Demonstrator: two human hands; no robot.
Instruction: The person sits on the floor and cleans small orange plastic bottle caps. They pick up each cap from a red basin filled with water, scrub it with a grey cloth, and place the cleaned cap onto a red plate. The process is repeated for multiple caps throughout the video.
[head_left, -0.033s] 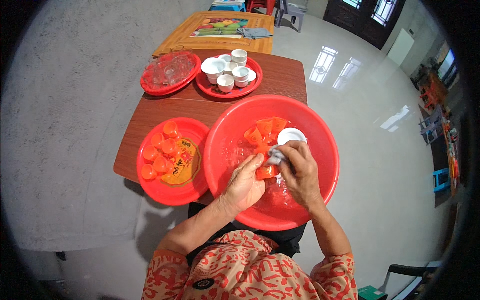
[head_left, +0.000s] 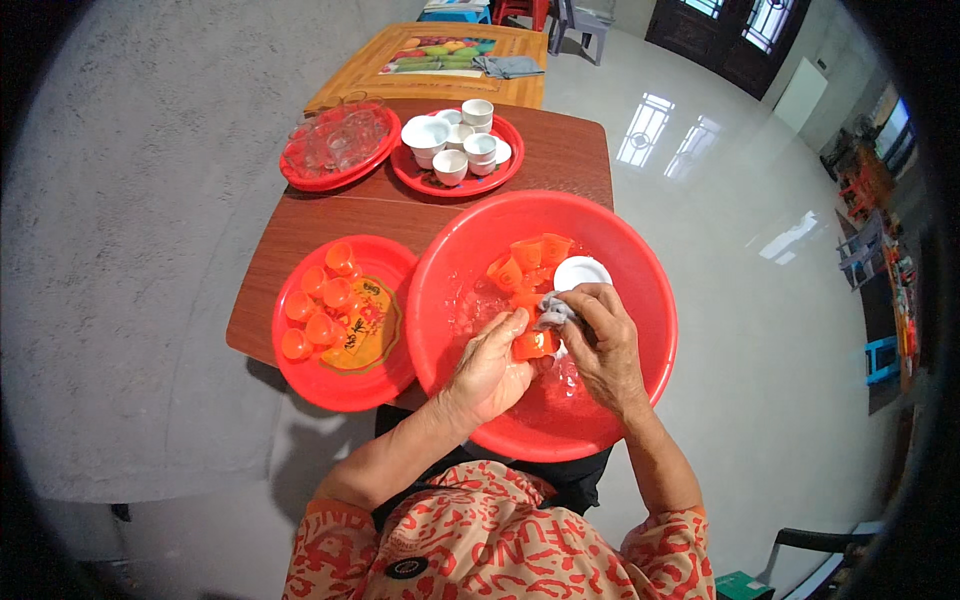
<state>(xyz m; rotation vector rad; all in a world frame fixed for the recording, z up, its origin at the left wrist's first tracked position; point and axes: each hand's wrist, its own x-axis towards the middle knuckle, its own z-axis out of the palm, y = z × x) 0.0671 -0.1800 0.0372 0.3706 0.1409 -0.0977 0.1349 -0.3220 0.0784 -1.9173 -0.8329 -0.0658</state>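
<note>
- The reddish-brown table [head_left: 560, 150] spreads beneath nearly everything I watch, its top butting against a lighter wooden table [head_left: 520, 92] farther off.
- The big red basin [head_left: 650, 290] sits at the table's near right, overhanging the edge toward the wearer, with clear water inside.
- To its left, just beside it, I have a round red tray [head_left: 350, 394] with a yellow patterned middle; small orange cups [head_left: 321, 328] cluster on its left half.
- Farther back, another red tray [head_left: 430, 183] carries white cups [head_left: 451, 166], some stacked, and left of it a red tray [head_left: 335, 184] holds clear drinking glasses [head_left: 345, 150].
- Over the basin, the left hand [head_left: 495, 370] grips an orange cup, thumb on the near side (most of the other fingers are hidden from my camera).
- The right hand [head_left: 606, 345] is closed in a pinch on a grey rag, between thumb and fingers.
- A white dish [head_left: 583, 271] lies in the basin just beyond the right hand.
- The held orange cup [head_left: 534, 346] is low over the water, its mouth out of my sight.
- The grey rag [head_left: 553, 312] bunches right beside that cup.
</note>
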